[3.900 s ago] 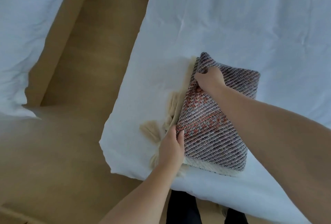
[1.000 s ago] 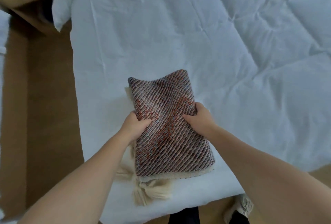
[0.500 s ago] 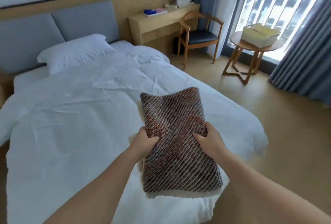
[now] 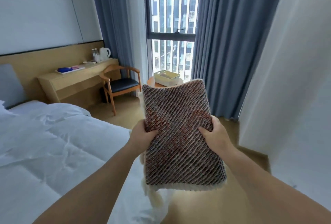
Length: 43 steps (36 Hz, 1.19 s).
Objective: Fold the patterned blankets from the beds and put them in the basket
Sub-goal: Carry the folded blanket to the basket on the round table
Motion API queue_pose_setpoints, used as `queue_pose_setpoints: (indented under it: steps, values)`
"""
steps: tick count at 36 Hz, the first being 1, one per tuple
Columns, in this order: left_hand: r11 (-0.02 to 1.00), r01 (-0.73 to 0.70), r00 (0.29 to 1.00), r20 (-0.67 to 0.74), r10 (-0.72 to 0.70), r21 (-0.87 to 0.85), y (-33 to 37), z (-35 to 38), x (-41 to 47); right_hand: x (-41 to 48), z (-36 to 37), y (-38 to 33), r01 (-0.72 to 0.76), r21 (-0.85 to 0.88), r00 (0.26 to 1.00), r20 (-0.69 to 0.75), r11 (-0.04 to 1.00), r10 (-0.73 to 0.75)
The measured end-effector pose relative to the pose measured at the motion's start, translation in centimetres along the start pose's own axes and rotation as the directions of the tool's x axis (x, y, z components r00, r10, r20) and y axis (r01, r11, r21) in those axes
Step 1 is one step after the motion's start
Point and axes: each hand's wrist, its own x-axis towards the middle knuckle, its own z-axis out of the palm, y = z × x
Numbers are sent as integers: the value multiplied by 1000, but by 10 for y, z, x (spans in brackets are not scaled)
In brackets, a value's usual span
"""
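A folded patterned blanket (image 4: 180,134), woven in grey, brown and orange diagonal stripes with a cream edge and hanging fringe, is held up in front of me. My left hand (image 4: 143,135) grips its left edge and my right hand (image 4: 215,134) grips its right edge. It hangs in the air past the bed's corner. A pale yellow basket (image 4: 166,77) sits on a small round wooden table by the window, just beyond the blanket's top edge; its lower part is hidden behind the blanket.
The bed with a white duvet (image 4: 53,143) fills the lower left. A wooden chair (image 4: 121,84) and a desk (image 4: 77,82) with a kettle stand against the far wall. Blue curtains (image 4: 225,44) frame the window. A white wall (image 4: 295,80) rises at right. Wooden floor lies between.
Both hands lifted the folded blanket off the bed. The view has swung up and to the right, from the mattress toward the window, table and basket.
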Motion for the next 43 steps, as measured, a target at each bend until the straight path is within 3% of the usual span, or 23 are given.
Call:
queue_pose_setpoints:
  steps: [7,16,23,43]
  values:
    - [994,-105,989,106,104,5,51,75,33,27,-68,46,-70,6,991,-113,998,70]
    - [982,-185,974,141,177,39,73,130,115,93,-93,84,-116,0,978,-177,993,114]
    - [976,-216,955,207,213,-5,78,161,212,184,-89,107,-160,-37,964,-221,986,148]
    - [973,-230,958,173,230,-21,116,245,476,458,-83,173,-149,-10,965,-218,989,143]
